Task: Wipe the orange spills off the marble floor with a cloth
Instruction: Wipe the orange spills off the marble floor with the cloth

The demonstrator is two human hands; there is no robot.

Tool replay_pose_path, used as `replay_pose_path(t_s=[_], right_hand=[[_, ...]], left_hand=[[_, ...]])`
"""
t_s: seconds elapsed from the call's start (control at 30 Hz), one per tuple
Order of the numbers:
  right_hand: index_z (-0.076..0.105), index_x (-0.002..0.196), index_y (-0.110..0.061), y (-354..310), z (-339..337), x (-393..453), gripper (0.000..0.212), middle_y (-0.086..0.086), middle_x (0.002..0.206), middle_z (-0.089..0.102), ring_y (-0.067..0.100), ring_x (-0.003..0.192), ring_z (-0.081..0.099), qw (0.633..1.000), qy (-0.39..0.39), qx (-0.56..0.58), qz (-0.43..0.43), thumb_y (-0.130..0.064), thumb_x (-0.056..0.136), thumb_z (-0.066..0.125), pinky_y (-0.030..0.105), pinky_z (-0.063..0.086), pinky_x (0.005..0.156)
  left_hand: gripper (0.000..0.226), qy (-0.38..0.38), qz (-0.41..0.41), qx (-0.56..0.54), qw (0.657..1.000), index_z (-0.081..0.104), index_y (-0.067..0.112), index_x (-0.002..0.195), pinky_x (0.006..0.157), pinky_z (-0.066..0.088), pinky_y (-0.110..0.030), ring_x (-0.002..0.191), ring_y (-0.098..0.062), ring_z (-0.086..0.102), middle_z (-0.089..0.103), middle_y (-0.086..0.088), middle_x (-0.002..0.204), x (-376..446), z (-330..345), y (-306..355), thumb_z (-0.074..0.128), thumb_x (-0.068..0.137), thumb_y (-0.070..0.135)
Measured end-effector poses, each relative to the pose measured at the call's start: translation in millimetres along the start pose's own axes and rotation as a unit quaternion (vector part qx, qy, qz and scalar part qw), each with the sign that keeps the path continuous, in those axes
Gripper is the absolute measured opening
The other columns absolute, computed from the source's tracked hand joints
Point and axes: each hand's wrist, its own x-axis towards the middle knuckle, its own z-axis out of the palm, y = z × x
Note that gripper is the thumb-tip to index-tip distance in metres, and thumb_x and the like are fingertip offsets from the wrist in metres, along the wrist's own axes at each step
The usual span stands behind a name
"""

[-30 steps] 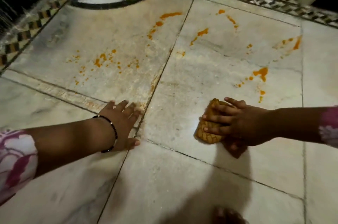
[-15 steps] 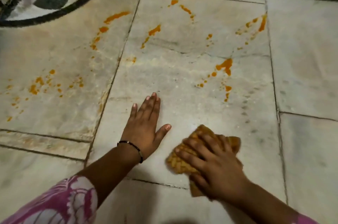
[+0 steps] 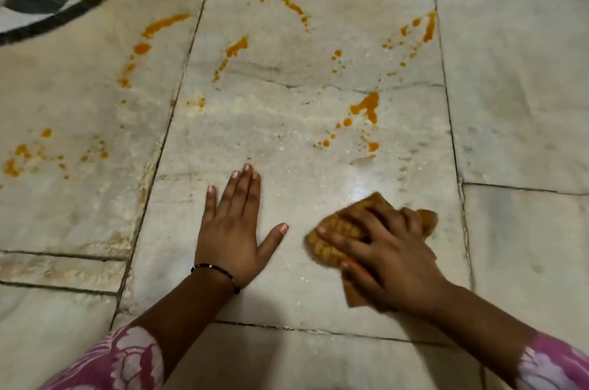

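Orange-yellow waffle-textured cloth [image 3: 338, 231], crumpled, lying on the near part of the central slab of the marble floor [image 3: 318, 150]; orange spills [image 3: 366, 107] scattered in arcs and droplets farther out, apart from cloth; no legible writing seen; right hand [image 3: 387, 257] on top of cloth, fingers spread and curled over it; left hand [image 3: 234, 225] flat on marble just beside, fingers straight and together, thumb splayed.

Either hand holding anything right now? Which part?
The right hand grips the orange cloth from above, fingers spread over its middle. The left hand lies flat on the marble floor, holding nothing.
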Motion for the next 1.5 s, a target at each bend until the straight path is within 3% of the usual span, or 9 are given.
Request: replay_pose_path(t_s=[0.2, 0.33, 0.57, 0.7, 0.87, 1.03, 1.17, 1.33, 1.5], right_hand=[[0.046, 0.133, -0.044, 91.4, -13.1, 2.4, 0.048, 0.007, 0.129, 0.049, 0.036, 0.113, 0.039, 0.988, 0.051, -0.040, 0.141, -0.053, 0.087, 0.037, 0.046, 0.031, 0.082], [0.044, 0.134, -0.047, 81.1, -14.4, 71.3, 0.048, 0.003, 0.127, 0.047, 0.033, 0.108, 0.038, 0.968, 0.085, -0.052, 0.231, -0.054, 0.087, 0.037, 0.045, 0.031, 0.083], [0.053, 0.128, -0.043, 20.3, -1.7, 23.8, 0.045, 0.003, 0.126, 0.053, 0.030, 0.111, 0.040, 0.998, 0.046, -0.012, 0.049, -0.049, 0.085, 0.044, 0.047, 0.033, 0.080], [0.054, 0.129, -0.040, 71.6, -16.1, 29.2, 0.045, 0.006, 0.122, 0.053, 0.031, 0.104, 0.038, 0.991, 0.063, -0.047, 0.105, -0.050, 0.087, 0.040, 0.042, 0.029, 0.078], [0.051, 0.130, -0.043, 75.9, -17.8, 119.9, 0.049, 0.005, 0.126, 0.049, 0.035, 0.109, 0.040, 0.986, 0.071, -0.063, 0.141, -0.056, 0.086, 0.034, 0.048, 0.033, 0.081], [0.057, 0.125, -0.042, 11.7, -0.2, 102.2, 0.044, 0.001, 0.125, 0.053, 0.030, 0.108, 0.042, 0.996, 0.068, -0.029, 0.040, -0.050, 0.084, 0.044, 0.043, 0.029, 0.080], [0.061, 0.122, -0.036, 40.5, -8.0, 55.6, 0.042, 0.006, 0.124, 0.055, 0.033, 0.108, 0.042, 0.998, 0.056, -0.015, 0.022, -0.047, 0.085, 0.044, 0.047, 0.034, 0.079], [0.056, 0.129, -0.036, 83.9, -30.9, 139.8, 0.049, 0.009, 0.122, 0.052, 0.037, 0.106, 0.042, 0.995, 0.052, -0.076, 0.046, -0.055, 0.088, 0.036, 0.047, 0.032, 0.081], [0.054, 0.128, -0.042, 28.4, -24.2, 206.4, 0.048, 0.004, 0.126, 0.050, 0.034, 0.113, 0.041, 0.995, 0.020, -0.092, -0.026, -0.055, 0.084, 0.039, 0.050, 0.033, 0.084]], left_hand=[[0.083, 0.008, 0.000, -0.005, 1.000, 0.010, 0.011, 0.151, 0.117, -0.001, -0.044, 0.146, -0.019, 0.003, 0.004, -0.004, 0.159, -0.3, -1.0, 1.2, 0.024, 0.089, 0.065], [0.083, 0.005, -0.003, -0.004, 1.000, 0.012, 0.010, 0.151, 0.117, -0.001, -0.043, 0.146, -0.020, 0.005, 0.007, -0.005, 0.159, -0.8, -2.6, 2.0, 0.024, 0.089, 0.065], [0.084, 0.011, 0.000, -0.007, 1.000, 0.013, 0.010, 0.151, 0.117, 0.001, -0.045, 0.146, -0.020, 0.005, 0.007, -0.006, 0.159, -0.5, -0.6, 0.7, 0.021, 0.089, 0.066], [0.083, 0.014, -0.002, -0.007, 1.000, 0.012, 0.010, 0.151, 0.117, 0.001, -0.045, 0.146, -0.019, 0.003, 0.007, -0.006, 0.159, -0.5, -0.6, 1.7, 0.021, 0.089, 0.065], [0.084, 0.006, -0.002, 0.000, 1.000, 0.012, 0.009, 0.151, 0.117, 0.003, -0.047, 0.146, -0.021, 0.005, 0.007, -0.007, 0.159, -0.3, -2.5, 2.9, 0.022, 0.089, 0.065], [0.083, 0.007, 0.002, 0.001, 1.000, 0.012, 0.010, 0.151, 0.117, 0.002, -0.046, 0.146, -0.021, 0.006, 0.007, -0.007, 0.159, 0.6, -1.4, 1.9, 0.021, 0.089, 0.065], [0.083, 0.012, -0.001, 0.005, 1.000, 0.012, 0.009, 0.151, 0.117, 0.003, -0.047, 0.146, -0.021, 0.006, 0.007, -0.008, 0.159, 0.0, 1.4, 1.4, 0.021, 0.090, 0.064], [0.083, 0.007, -0.003, 0.015, 1.000, 0.012, 0.007, 0.150, 0.116, 0.008, -0.049, 0.146, -0.023, 0.007, 0.008, -0.010, 0.159, -0.3, 1.7, 2.6, 0.022, 0.090, 0.063], [0.083, 0.015, -0.002, 0.022, 1.000, 0.016, 0.005, 0.150, 0.116, 0.012, -0.051, 0.146, -0.025, 0.012, 0.012, -0.011, 0.158, -0.1, 0.7, 2.9, 0.025, 0.090, 0.062]])
